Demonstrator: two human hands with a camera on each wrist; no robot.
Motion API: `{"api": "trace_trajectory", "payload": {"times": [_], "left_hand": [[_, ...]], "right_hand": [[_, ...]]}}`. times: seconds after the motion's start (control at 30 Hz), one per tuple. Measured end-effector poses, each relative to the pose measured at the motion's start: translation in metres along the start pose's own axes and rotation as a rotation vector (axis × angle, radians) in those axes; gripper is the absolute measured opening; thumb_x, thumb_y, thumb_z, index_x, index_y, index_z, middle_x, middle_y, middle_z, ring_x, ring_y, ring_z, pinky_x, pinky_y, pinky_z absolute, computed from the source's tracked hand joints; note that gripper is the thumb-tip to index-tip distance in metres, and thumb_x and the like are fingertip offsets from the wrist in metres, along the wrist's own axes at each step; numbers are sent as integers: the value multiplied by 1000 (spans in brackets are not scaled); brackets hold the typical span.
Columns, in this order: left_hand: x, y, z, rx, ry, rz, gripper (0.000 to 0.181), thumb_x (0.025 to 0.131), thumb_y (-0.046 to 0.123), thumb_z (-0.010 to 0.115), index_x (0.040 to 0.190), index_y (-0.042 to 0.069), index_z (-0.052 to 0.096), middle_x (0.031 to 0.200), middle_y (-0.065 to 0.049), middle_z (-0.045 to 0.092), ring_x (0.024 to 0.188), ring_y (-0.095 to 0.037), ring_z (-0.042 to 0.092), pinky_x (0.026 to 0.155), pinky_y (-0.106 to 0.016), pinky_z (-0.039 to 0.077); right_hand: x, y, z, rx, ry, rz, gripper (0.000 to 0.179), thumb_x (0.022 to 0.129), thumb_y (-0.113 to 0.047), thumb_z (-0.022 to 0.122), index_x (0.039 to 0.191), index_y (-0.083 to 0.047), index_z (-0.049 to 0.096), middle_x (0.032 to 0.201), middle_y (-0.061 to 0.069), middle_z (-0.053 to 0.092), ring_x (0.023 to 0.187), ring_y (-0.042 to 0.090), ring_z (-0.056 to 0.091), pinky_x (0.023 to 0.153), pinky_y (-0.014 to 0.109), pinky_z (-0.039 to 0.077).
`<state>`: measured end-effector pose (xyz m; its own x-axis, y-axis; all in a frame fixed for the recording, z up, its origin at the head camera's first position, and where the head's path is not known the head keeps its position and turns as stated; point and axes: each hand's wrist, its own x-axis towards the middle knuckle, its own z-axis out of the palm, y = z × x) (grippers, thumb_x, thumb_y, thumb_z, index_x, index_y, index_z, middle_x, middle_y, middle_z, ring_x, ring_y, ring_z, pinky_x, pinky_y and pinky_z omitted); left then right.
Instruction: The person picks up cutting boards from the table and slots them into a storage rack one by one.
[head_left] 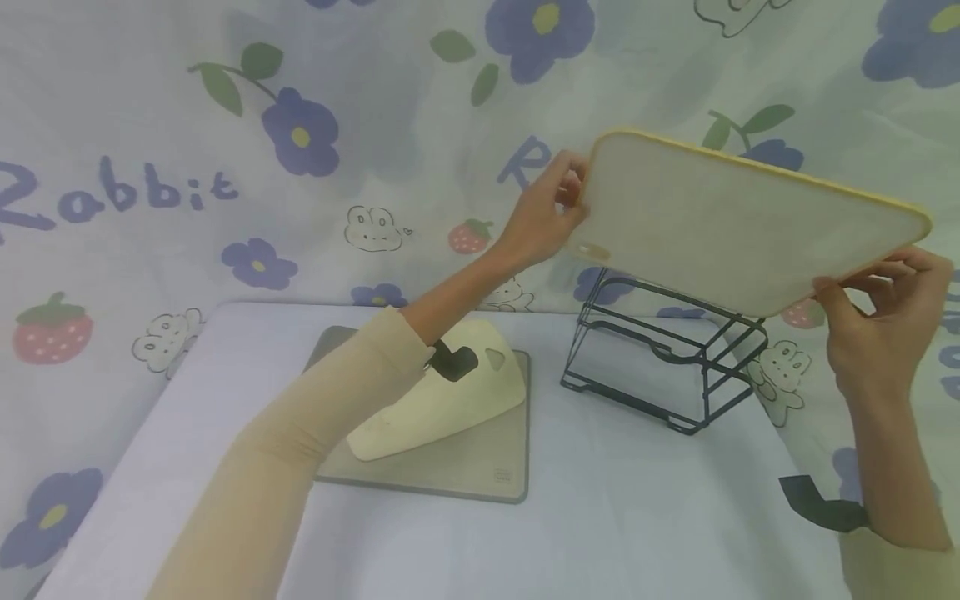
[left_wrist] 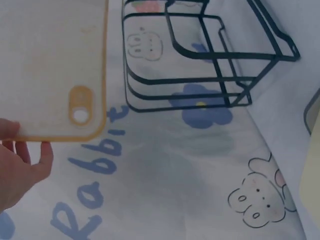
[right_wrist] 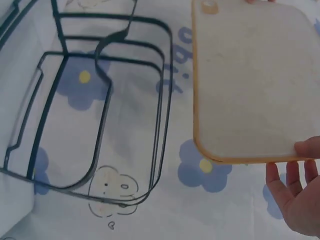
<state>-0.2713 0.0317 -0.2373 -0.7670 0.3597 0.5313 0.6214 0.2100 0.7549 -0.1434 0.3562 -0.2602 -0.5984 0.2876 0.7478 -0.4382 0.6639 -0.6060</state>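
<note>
A whitish cutting board (head_left: 735,225) with a yellow rim is held up, tilted, in both hands. My left hand (head_left: 543,208) grips its left edge, near the oval hole (left_wrist: 80,106) in one corner. At the lower right edge my right hand (head_left: 888,317) pinches it, thumb on the near face and fingers behind. Below the board stands a black wire rack (head_left: 675,359), whose top the board overlaps in the head view. In the right wrist view the rack (right_wrist: 170,100) shows beside the board, apart from it.
On the white table (head_left: 600,517), left of the rack, a cream cutting board (head_left: 450,408) lies askew on a larger grey board (head_left: 480,458). My left sleeve (head_left: 300,442) partly covers both. A patterned cloth (head_left: 390,167) with flowers and rabbits hangs behind the table.
</note>
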Motion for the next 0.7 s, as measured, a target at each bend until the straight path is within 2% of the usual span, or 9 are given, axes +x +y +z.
{"api": "trace_trajectory", "payload": {"times": [0.23,0.43,0.53,0.7], "left_hand": [[18,-14,15,-33,8,13,28,90,-8,62,106,10,46,94,-10,60,96,-21,65,83,-28,51],[30,-17,28,-45,39,76,26,90,-10,62,106,5,48,92,-13,60,90,-22,63,81,-25,51],[35,-19,34,-48,50,103,26,90,-11,62,109,3,49,92,-14,60,89,-23,62,80,-24,50],[41,-26,43,-50,62,79,27,92,-7,61,112,5,49,90,-13,62,89,-22,64,82,-23,49]], "right_hand": [[10,14,1,4,28,-1,46,89,8,61,130,-9,49,111,-13,52,93,5,57,83,20,45],[19,28,4,51,73,14,43,89,10,59,127,-9,50,106,-11,52,92,7,58,81,21,46],[23,34,5,47,83,33,42,89,10,57,126,-9,50,108,-9,52,92,8,57,79,18,48],[28,44,8,25,93,95,42,90,9,55,128,-8,50,107,-8,53,87,6,55,73,10,50]]}}
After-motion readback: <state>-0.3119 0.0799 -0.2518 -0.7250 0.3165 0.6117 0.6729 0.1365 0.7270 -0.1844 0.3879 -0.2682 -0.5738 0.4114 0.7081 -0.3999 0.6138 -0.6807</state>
